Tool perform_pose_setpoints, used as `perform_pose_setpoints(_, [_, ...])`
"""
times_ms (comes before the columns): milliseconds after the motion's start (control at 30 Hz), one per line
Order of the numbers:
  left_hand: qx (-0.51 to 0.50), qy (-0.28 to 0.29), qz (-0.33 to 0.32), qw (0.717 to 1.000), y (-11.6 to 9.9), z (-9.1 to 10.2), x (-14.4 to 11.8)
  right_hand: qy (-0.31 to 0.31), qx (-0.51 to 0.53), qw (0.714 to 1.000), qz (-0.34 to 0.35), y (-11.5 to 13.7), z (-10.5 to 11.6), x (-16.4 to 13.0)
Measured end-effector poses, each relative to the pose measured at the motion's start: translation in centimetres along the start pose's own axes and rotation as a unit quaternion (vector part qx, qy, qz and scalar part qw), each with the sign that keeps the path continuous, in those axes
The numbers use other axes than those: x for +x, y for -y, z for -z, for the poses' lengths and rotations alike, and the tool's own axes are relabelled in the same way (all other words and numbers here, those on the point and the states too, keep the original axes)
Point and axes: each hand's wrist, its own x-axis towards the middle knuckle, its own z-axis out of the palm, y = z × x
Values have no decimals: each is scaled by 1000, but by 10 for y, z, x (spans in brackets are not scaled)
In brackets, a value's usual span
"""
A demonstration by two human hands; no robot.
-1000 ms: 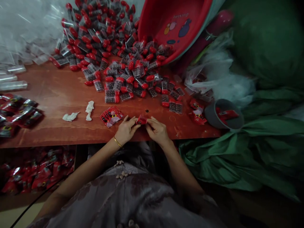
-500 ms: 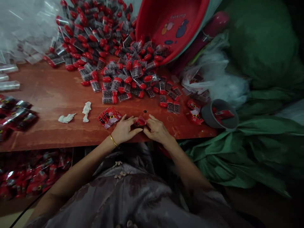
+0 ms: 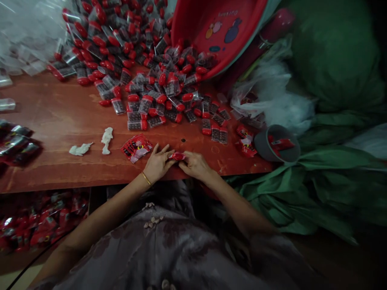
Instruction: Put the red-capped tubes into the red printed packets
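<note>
Near the table's front edge, my left hand [image 3: 157, 164] and my right hand [image 3: 196, 165] pinch a small red wrapped piece [image 3: 177, 156] between them. It lies sideways, and its exact kind is hard to make out. My left thumb and forefinger close on one end; my right fingers grip the other. Just left of my left hand is a fanned stack of red printed sleeves [image 3: 137, 147]. Beyond my hands lie several small clear tubs with red caps and dark beads inside [image 3: 145, 104].
A red basin [image 3: 223, 24] is tipped at the back, beside a large pile of capped tubs [image 3: 99, 44]. To the right stand a grey cup [image 3: 276, 145] and loose red sleeves [image 3: 246, 141]. White scraps [image 3: 106, 141] and wrapped pieces [image 3: 18, 141] lie left. Green cloth [image 3: 296, 193] hangs right.
The red piece has turned from facing upward to lying sideways between my fingers. My right hand has closed in on its end. The whole view has shifted slightly.
</note>
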Motion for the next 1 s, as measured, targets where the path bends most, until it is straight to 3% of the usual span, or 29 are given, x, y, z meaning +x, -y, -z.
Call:
perform_pose_setpoints(433, [95,14,56,994,-9,4,-1,22,-73,996,-40,3,-11,-2])
perform_pose_setpoints(533, [77,6,49,996,-7,2,0,-19,-31,998,-51,3,-14,-7])
perform_pose_setpoints(633, [22,-2,28,999,-9,3,-7,-119,46,990,-64,2,-18,-16])
perform_pose_setpoints(700, [-65,-13,24,998,-13,9,-18,-176,87,974,-113,-1,-22,-21])
perform_pose_setpoints(767, [-178,-43,50,982,-14,20,-30,-197,113,960,-163,-5,-25,-24])
perform_pose_setpoints(833, [-262,-98,101,955,-8,39,-44,-185,123,961,-163,-10,-28,-25])
perform_pose_setpoints(1000, [-321,-307,241,863,40,118,-90,-176,112,969,-133,-10,-27,-22])
